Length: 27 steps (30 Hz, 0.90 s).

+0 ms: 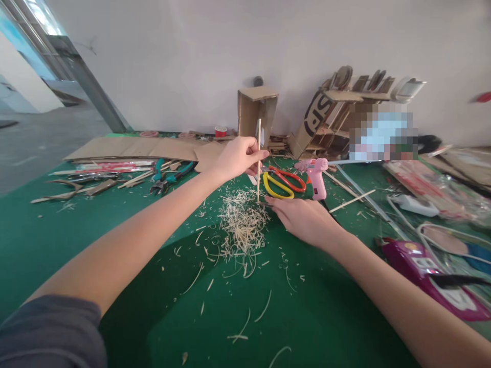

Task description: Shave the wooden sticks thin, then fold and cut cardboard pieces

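My left hand (238, 157) pinches a thin wooden stick (259, 137) and holds it upright, its lower end resting on the green table (115, 266). My right hand (305, 219) lies low on the table at the foot of the stick, fingers together and pointing at its base; whatever they hold is hidden. A heap of pale wood shavings (243, 225) lies just left of that hand, below the stick.
Yellow-handled scissors (276, 186), red-handled scissors (288, 176) and a pink glue gun (316, 176) lie behind my hands. Teal pliers (169, 176) and sticks lie at the left by flat cardboard (134, 148). A cardboard box (256, 110) stands behind; plastic packets (429, 266) crowd the right.
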{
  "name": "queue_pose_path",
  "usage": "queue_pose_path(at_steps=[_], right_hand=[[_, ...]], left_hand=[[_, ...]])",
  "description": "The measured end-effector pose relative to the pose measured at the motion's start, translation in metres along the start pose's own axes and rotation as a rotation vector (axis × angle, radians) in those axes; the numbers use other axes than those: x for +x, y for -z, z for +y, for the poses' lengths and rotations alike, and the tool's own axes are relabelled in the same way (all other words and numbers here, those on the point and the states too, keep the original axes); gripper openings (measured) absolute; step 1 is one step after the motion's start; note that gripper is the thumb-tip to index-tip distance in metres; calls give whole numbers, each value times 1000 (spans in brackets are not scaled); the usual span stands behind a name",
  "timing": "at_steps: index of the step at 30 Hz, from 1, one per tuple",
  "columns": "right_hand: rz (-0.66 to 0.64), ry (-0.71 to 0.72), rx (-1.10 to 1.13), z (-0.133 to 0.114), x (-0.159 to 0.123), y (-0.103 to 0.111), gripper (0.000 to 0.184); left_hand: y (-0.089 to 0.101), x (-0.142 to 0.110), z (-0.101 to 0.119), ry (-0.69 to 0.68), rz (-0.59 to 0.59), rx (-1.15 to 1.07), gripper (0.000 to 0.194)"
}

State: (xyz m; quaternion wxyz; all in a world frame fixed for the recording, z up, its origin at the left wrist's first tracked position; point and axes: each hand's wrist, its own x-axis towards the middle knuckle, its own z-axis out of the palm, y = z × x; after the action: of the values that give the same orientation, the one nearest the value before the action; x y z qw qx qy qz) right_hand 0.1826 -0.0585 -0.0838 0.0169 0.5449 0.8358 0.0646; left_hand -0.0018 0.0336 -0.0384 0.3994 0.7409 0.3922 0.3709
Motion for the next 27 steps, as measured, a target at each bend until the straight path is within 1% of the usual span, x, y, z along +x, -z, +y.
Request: queue_pose_path(at_steps=[4,7,12,15,19,23,25,27], right_hand=[[62,-16,65,5,0,-1,37],[114,-32,83,4,2,-6,34],[169,-29,111,1,6,-14,34],[187,-11,131,0,6,-15,34],[211,-7,101,-4,5,-14,35],[248,-23,32,-9,5,-14,37],[246,-31,-10,-11,6,-15,35],[218,-34,-45,-12,7,-14,34]], left_hand=[[-1,0,1,19,8,-22,24],[-3,0,-1,23,-35,-40,21],[-9,-2,-5,-33,-35,-32,21],[-10,-4,-1,-15,-32,-47,19],[-11,-7,6,23,-12,-44,18],[-11,-10,9,12,-4,-29,18],[-11,-10,8,4,2,-28,18],[-10,-10,7,2,5,-34,18]])
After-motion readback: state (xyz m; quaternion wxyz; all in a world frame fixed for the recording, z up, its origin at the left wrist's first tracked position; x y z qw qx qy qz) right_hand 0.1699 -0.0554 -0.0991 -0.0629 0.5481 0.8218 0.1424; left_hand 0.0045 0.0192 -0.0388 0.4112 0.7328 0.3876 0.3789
